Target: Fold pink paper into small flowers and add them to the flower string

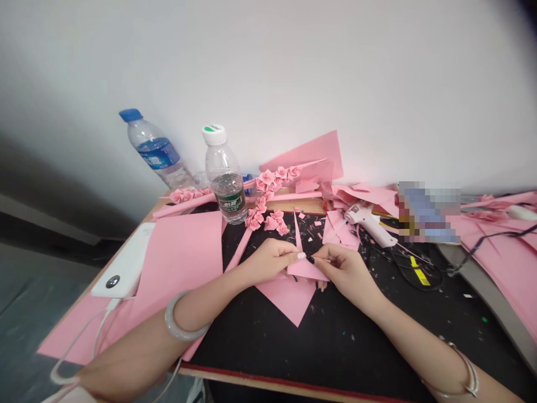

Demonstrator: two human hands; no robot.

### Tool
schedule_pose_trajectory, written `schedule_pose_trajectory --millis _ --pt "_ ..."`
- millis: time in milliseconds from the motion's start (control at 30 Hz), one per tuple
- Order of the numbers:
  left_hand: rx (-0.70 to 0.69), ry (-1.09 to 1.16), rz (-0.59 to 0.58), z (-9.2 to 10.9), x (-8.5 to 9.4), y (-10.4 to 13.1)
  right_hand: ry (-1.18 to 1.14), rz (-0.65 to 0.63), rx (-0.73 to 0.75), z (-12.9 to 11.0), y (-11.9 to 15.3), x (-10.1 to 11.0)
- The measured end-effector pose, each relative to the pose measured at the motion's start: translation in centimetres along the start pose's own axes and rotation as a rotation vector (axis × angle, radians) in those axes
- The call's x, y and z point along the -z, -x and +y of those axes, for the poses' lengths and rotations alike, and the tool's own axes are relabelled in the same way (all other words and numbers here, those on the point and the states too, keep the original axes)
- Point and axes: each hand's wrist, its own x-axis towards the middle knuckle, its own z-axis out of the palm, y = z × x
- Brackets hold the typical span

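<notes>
Between my two hands is a small piece of pink paper (pixel 308 271), pinched from both sides above the black mat (pixel 356 341). The thumb of my left hand (pixel 268 260) presses on its upper left, fingers closed behind it. My right hand (pixel 346 274) grips the paper close by, thumb and forefinger nearly meeting the left thumb. A square sheet of pink paper (pixel 289 305) lies on the mat just below. Behind my hands are folded pink paper flowers (pixel 274 223) and paper scraps (pixel 312 221). Some fingers are hidden by the paper.
Two water bottles, one blue-capped (pixel 159 151) and one white-capped (pixel 226 182), stand at the back left. A white power bank (pixel 123 263) with a cable rests on pink sheets (pixel 184 246). A glue gun (pixel 371 224) lies right of centre, near a black cord (pixel 470 254).
</notes>
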Motion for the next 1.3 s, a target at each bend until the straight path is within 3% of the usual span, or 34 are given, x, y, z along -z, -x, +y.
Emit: schedule_pose_trajectory --millis 200,433,733,1200,1300 --pt "-0.133 -0.299 0.099 0.2 0.1 0.0 0.044 -0.022 0.013 0.0 0.1 0.1" --pt "-0.222 -0.440 0.141 0.1 0.0 0.2 0.138 -0.038 0.047 0.3 0.1 0.1" --pt "-0.132 -0.324 0.175 -0.3 0.1 0.0 0.156 0.006 0.081 0.1 -0.1 0.4" --pt "-0.110 -0.325 0.188 -0.1 0.5 -0.2 0.050 0.024 0.072 -0.1 -0.4 1.1" --pt "-0.165 -0.359 0.210 0.1 0.3 0.0 0.040 0.045 0.068 -0.2 -0.3 1.2"
